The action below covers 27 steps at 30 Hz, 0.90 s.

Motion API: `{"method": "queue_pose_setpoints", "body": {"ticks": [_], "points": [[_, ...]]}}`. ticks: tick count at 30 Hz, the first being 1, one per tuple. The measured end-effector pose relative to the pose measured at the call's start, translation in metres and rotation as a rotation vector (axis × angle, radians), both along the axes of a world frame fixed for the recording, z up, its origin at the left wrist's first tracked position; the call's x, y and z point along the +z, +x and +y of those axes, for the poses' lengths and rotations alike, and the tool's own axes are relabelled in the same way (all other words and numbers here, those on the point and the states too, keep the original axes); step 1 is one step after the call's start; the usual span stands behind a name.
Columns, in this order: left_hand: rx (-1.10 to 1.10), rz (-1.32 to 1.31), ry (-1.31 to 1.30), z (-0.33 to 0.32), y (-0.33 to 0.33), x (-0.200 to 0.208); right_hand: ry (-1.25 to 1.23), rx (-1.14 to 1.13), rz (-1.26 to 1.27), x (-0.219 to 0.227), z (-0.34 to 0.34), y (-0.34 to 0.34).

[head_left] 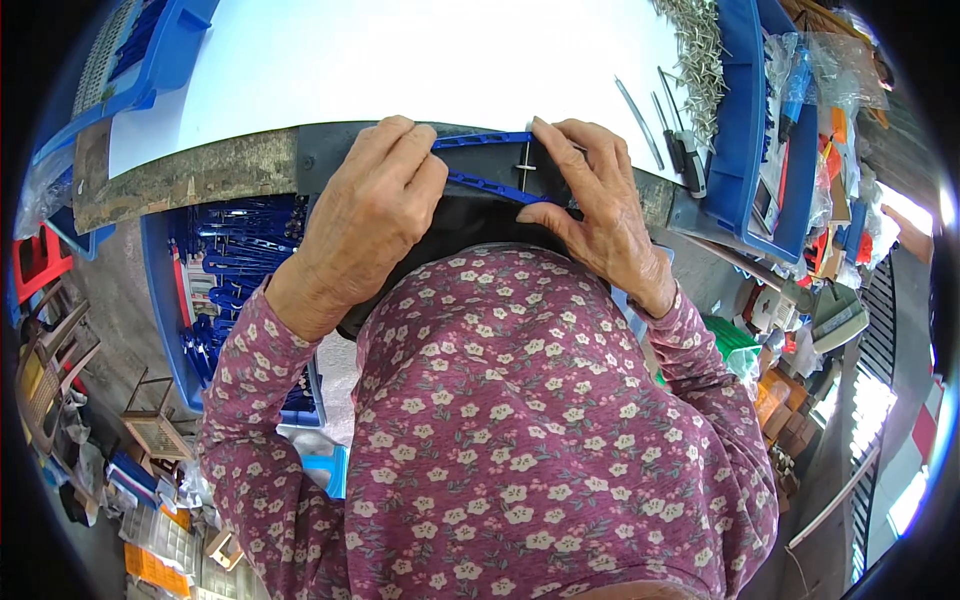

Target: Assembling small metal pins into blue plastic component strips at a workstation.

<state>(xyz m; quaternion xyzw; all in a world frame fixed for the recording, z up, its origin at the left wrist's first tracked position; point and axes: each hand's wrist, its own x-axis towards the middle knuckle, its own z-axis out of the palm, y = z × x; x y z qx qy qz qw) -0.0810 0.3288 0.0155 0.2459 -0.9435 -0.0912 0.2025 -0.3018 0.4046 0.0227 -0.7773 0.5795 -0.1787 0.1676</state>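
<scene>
My left hand point(375, 212) is closed on the left end of a blue plastic piece with two long arms point(488, 139), at the front edge of the table. The arms spread apart toward the right. My right hand point(603, 205) pinches around their right ends, thumb at the lower arm and fingers at the upper one. A thin metal pin point(526, 165) stands between the two arms close to my right fingers. Behind the piece lies a dark surface. My fingers hide both of its ends.
A white sheet point(400, 65) covers the tabletop. Metal pins point(695, 55) lie heaped at the far right, with hand tools point(690, 160) before them. A blue bin point(737, 150) stands at the right. Below the table's left edge, another bin point(157, 265) holds blue plastic parts point(245, 265).
</scene>
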Motion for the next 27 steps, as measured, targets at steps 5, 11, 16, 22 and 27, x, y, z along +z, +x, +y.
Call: {"method": "queue_pose_setpoints", "body": {"ticks": [5, 11, 16, 22, 27], "points": [[-0.03, 0.028, 0.031, -0.003, 0.002, -0.001, -0.077, 0.032, 0.075, -0.004, -0.001, 0.002], [0.018, 0.05, 0.027, -0.01, 0.034, 0.007, -0.141, 0.118, 0.04, -0.013, -0.017, 0.031], [0.144, 0.034, 0.115, -0.02, 0.091, 0.018, -0.268, 0.208, -0.003, -0.024, -0.056, 0.086], [0.084, 0.113, 0.176, -0.016, 0.06, 0.011, -0.186, 0.189, 0.055, -0.013, -0.028, 0.055], [-0.107, 0.072, 0.137, -0.01, 0.009, 0.005, -0.146, 0.013, 0.16, -0.006, 0.007, 0.014]]}}
